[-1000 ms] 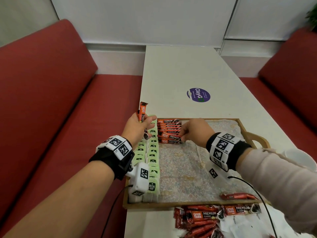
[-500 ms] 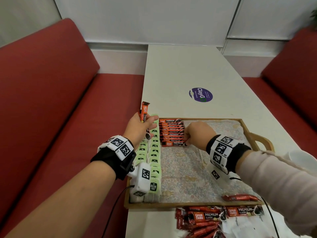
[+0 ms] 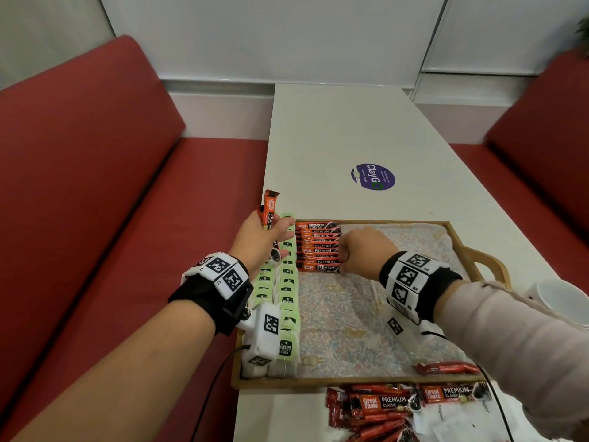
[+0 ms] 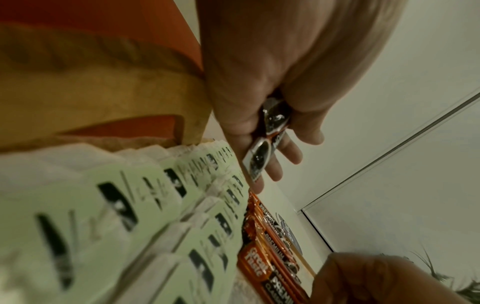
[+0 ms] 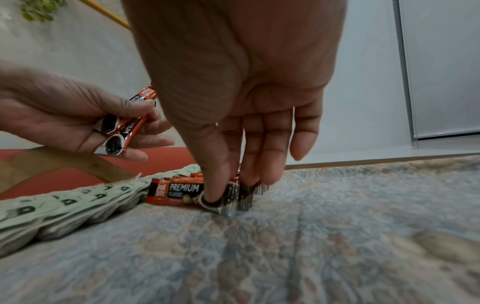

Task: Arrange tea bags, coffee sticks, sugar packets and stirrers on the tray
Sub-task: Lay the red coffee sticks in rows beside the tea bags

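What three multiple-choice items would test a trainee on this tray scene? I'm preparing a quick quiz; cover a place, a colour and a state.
1. Where on the tray do the tea bags lie?
A. along its left edge
B. along its right edge
C. in its middle

2. What colour are the tea bag tags?
A. blue
B. pale green
C. yellow

3. What is the left hand doing?
A. resting flat on the table
B. holding coffee sticks
C. hanging free with nothing in it

Answers:
1 A, the head view shows the tea bags running down the left side, beside the row of coffee sticks.
2 B, the tags show light green in all three views.
3 B, the right wrist view shows its fingers round two sticks, while the right hand touches the laid row.
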